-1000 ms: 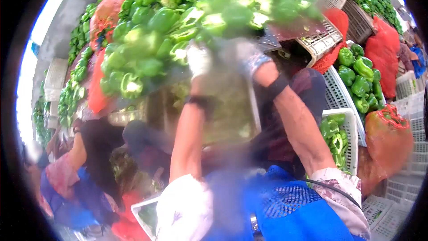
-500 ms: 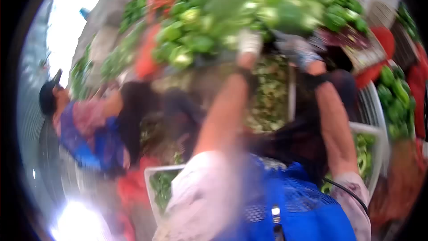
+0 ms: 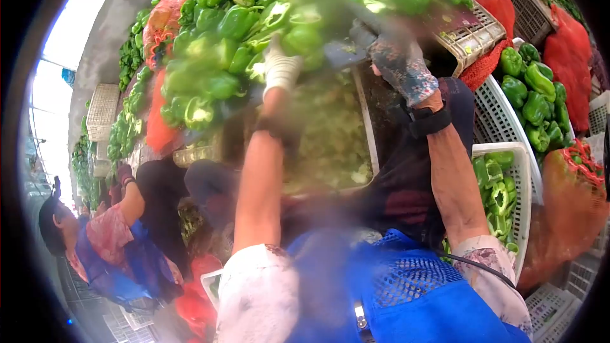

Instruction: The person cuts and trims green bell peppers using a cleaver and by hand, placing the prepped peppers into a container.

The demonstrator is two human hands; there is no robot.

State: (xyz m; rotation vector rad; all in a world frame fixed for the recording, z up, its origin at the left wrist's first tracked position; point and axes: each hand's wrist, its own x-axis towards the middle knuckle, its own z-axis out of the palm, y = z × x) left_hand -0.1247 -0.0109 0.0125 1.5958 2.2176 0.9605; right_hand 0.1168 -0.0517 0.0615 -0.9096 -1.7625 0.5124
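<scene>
My left hand [image 3: 281, 70], in a white knitted glove, reaches into the near edge of a heap of green bell peppers [image 3: 238, 22]. Its fingertips are blurred among the peppers, so their grip is hidden. My right hand [image 3: 403, 67] wears a flower-patterned glove with grey fingers, which are curled at the heap's near edge. A long, dark, smeared shape lies ahead of them, too blurred to name. Several peppers in the heap are cut open. Below and between my hands is a white-rimmed crate [image 3: 366, 121] of pale green scraps, partly blurred.
At right stand a white basket of whole peppers [image 3: 537, 98], a white crate of cut peppers [image 3: 502, 200] and red mesh sacks [image 3: 569, 67]. A beige crate [image 3: 473, 41] sits beyond my right hand. Another person in a blue vest [image 3: 117, 257] sits at left.
The view has shifted and sharpened. My left hand now appears further left and my right hand slightly left, so they stand wider apart. The other person's gloved hand now shows.
</scene>
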